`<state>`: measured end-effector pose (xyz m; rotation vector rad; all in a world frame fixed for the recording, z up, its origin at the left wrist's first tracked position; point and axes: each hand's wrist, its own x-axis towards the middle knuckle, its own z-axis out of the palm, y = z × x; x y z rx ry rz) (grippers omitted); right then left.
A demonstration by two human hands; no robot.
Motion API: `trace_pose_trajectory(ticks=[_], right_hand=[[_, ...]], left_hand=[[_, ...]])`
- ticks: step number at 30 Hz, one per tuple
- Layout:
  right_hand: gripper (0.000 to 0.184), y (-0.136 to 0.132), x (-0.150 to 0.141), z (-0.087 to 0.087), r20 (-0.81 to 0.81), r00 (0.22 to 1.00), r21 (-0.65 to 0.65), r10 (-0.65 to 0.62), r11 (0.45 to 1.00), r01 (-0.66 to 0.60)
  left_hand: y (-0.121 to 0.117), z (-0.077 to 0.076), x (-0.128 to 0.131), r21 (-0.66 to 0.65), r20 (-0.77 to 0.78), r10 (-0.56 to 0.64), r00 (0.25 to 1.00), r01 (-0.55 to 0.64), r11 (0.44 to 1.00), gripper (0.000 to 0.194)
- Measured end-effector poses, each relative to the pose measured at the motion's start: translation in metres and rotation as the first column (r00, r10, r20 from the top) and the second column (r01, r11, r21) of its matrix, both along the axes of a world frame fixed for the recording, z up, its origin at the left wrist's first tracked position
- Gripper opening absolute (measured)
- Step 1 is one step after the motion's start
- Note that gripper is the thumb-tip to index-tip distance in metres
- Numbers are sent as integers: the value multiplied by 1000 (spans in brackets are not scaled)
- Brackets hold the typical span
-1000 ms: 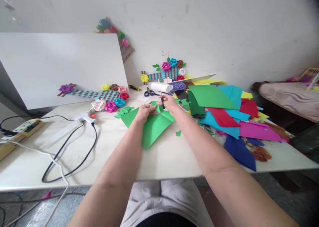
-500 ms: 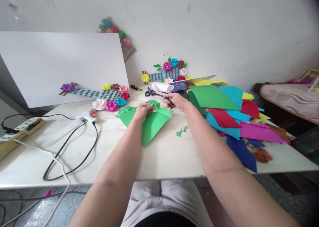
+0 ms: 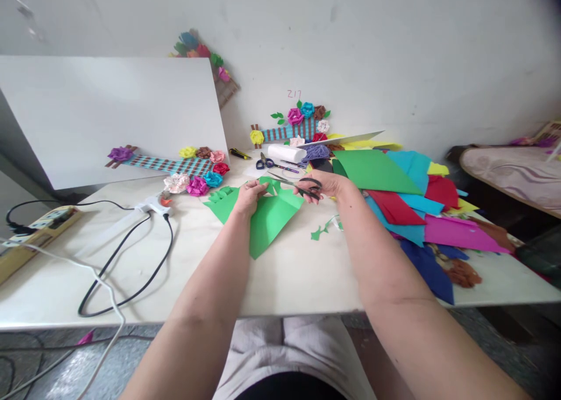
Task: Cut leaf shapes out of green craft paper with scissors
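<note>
My left hand point(image 3: 248, 196) pinches the top edge of a folded green paper sheet point(image 3: 272, 219) held just above the white table point(image 3: 289, 277). My right hand point(image 3: 326, 185) grips black-handled scissors point(image 3: 302, 186), whose blades lie level and point left at the paper's cut top. Small green leaf offcuts point(image 3: 322, 230) lie on the table under my right wrist, and a row of cut green leaves point(image 3: 219, 194) rests left of the sheet.
A heap of coloured paper sheets point(image 3: 407, 201) covers the right of the table. Paper-flower strips point(image 3: 175, 167) lean on a white board at left and against the wall behind. A glue gun point(image 3: 151, 204) with black cable, a power strip point(image 3: 37, 227), blue-handled scissors point(image 3: 263, 163) and a white roll point(image 3: 287, 152) also lie there.
My right hand has swung the scissors from upright to level and drawn a little to the right. More green offcuts lie under my right wrist. My left hand keeps its hold.
</note>
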<state>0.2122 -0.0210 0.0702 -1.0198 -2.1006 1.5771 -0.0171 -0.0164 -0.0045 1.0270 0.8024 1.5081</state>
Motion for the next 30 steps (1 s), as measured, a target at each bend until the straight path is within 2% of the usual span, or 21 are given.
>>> trace_pose_trajectory(ticks=[5,11,18,26,30], right_hand=[[41,1,6,0,-5,998,-61,69,996,-69],[41,-1,9,1,12,991,-123,133,984,-130],[39,1,6,-1,12,995,-80,98,992,-96],[40,-2,10,3,40,996,-129,83,989,-77],[41,0,12,3,68,996,-153,51,987,-40]], left_hand=[[2,-2,0,42,24,4,1000,-5,999,33],[5,-5,0,8,1,-6,1000,6,1000,25],[7,-7,-1,8,49,-9,999,9,1000,25],[7,-7,-1,-22,61,-46,997,48,999,25],[8,-9,-1,-25,84,-28,996,31,999,23]])
